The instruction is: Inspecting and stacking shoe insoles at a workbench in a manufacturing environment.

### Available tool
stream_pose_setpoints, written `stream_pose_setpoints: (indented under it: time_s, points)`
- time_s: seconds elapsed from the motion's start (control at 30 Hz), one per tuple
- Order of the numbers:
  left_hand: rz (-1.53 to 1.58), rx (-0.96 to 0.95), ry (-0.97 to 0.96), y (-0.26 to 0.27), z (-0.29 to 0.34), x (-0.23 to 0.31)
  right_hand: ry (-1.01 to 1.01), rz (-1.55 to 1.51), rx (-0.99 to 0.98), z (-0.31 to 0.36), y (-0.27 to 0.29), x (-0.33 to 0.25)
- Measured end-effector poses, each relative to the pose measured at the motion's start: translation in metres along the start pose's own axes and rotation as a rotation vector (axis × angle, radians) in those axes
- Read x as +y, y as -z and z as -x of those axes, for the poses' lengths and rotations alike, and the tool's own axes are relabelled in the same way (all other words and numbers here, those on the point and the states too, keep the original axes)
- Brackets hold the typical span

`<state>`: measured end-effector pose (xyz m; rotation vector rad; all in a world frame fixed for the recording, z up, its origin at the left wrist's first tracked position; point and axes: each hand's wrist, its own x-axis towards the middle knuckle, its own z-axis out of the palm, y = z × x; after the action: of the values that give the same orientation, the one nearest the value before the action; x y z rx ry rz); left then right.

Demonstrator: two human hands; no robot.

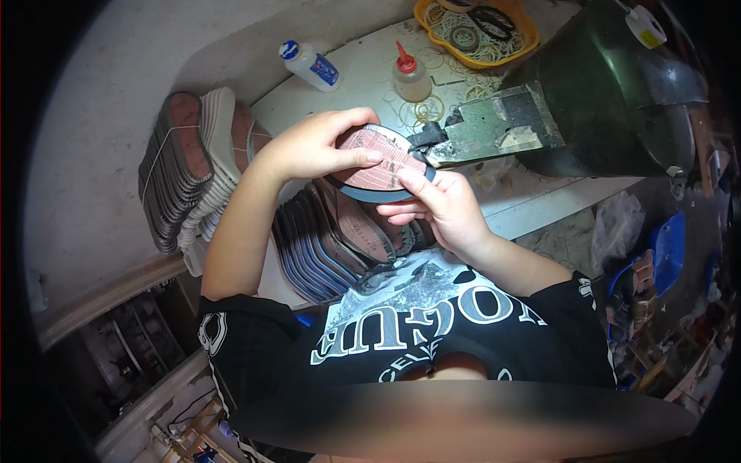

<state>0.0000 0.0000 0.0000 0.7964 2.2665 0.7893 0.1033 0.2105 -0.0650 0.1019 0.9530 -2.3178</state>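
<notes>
A shoe sole (370, 171) with a pinkish, line-marked face and a dark rim is held between my two hands. My left hand (316, 147) grips its left end, thumb lying across the pink face and fingers behind. At the right edge my right hand (455, 208) pinches it, thumb on top and fingers underneath. The sole's upper right edge is up against the small black head (427, 139) of a green machine arm (502, 123); whether they touch I cannot tell. Below my hands lies a row of dark soles (316, 243) with blue edges.
Bundled grey and white soles (181, 166) lean at the wall on the left. On the white table (363, 50) are a white bottle (315, 68), a red-tipped squeeze bottle (412, 79) and loose rubber bands (429, 108). A yellow basket (532, 35) and the machine's green body (598, 92) stand farther right.
</notes>
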Motion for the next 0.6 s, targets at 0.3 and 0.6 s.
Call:
stream_pose_setpoints:
  time_s: [0.3,0.6]
  points:
    - [0.190,0.224,0.263,-0.045,0.020,0.006,-0.023,0.013,0.084,0.004,0.005,-0.010]
    - [0.476,0.274,0.512,-0.076,0.014,0.021,0.001,0.377,0.015,0.011,0.015,-0.011]
